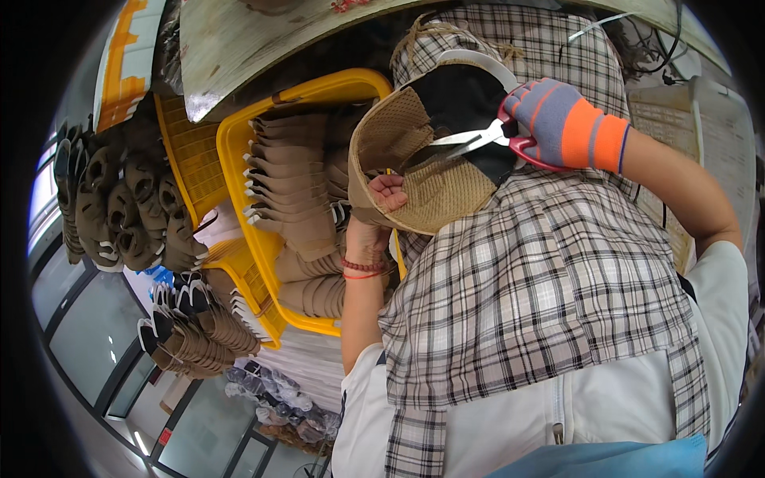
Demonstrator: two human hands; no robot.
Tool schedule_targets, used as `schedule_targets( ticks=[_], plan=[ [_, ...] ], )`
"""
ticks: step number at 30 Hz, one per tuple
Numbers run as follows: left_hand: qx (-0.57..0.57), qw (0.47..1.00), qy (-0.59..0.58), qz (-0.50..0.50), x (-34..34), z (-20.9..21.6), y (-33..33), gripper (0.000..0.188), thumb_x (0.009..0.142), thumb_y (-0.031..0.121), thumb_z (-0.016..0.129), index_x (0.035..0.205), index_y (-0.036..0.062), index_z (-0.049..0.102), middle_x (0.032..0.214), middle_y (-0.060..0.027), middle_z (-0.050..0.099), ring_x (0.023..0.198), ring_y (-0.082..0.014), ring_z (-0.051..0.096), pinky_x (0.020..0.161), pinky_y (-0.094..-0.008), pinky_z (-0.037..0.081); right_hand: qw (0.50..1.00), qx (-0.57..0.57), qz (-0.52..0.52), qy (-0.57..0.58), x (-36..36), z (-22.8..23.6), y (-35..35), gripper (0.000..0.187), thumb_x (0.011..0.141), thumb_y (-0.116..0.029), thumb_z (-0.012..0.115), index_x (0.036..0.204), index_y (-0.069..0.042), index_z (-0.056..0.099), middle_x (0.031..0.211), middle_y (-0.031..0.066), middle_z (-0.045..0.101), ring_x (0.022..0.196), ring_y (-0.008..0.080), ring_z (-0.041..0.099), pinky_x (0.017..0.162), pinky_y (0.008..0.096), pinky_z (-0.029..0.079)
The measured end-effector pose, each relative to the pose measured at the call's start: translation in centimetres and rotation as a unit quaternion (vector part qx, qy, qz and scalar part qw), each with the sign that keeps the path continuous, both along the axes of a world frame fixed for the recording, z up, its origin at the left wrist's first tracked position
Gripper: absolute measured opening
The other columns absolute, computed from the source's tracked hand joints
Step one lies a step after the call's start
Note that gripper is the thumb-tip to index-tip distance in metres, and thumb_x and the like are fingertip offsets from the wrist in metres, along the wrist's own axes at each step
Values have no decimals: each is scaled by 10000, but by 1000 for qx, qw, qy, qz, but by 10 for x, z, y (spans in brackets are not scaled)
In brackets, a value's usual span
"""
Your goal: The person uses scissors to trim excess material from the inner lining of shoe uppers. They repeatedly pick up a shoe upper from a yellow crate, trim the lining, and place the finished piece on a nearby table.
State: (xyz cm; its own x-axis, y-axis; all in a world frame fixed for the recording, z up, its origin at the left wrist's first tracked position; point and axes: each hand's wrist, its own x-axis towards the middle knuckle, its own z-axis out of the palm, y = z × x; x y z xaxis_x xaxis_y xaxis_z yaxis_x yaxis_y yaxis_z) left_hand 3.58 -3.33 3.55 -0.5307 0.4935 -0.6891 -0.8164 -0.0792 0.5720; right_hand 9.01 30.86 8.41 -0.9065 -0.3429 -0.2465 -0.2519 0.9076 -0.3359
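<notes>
My bare left hand [389, 193] grips the lower left rim of a brown shoe upper [450, 191], its fingertips curled over onto the tan mesh lining. The upper faces me with its inside showing, a black lining in the middle and a whitish strip along the top edge. A grey and orange glove covers my right hand [562, 123], which is closed around the red handles of a pair of scissors [482, 137]. Their silver blades point left, over the opening of the upper. The blade tips lie against the dark inside, and whether they touch it I cannot tell.
A yellow basket [239, 143] on the left holds stacks of brown uppers [291, 159] with white edges. More uppers [131, 207] hang or lie in bundles farther left. A wooden tabletop [231, 52] stands at the far side. A checked apron [526, 271] covers my lap.
</notes>
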Motion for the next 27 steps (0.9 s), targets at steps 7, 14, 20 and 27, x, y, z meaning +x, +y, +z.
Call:
schedule_targets(
  ticks=[7,14,20,27],
  plan=[
    [-9,1000,18,-9,2,5,2,424,736,-3,770,1108,-38,570,987,-81,653,872,-150,632,821,-259,530,999,-47,17,4,1,1,-12,296,738,-300,754,937,-93,681,806,73,675,785,247,664,711,351,525],
    [-6,1000,15,-20,2,3,2,454,734,4,767,1142,-73,584,1016,-102,664,900,-164,638,830,-273,532,996,-54,-74,-18,10,0,15,273,754,-281,737,970,-123,685,817,56,682,772,245,664,686,355,528],
    [-26,998,12,-47,6,6,11,431,718,10,784,1118,-49,636,1052,-96,671,927,-183,638,843,-295,527,1000,-23,5,13,-10,0,3,428,727,-374,759,1001,-60,662,861,93,657,814,276,638,732,376,514],
    [-12,1000,8,-7,14,-11,4,399,721,-39,757,1105,-29,649,1014,-72,662,921,-180,625,845,-293,523,999,19,29,-24,-9,-14,19,452,730,-409,755,997,-55,661,801,91,665,819,277,645,720,374,521]
  ],
)
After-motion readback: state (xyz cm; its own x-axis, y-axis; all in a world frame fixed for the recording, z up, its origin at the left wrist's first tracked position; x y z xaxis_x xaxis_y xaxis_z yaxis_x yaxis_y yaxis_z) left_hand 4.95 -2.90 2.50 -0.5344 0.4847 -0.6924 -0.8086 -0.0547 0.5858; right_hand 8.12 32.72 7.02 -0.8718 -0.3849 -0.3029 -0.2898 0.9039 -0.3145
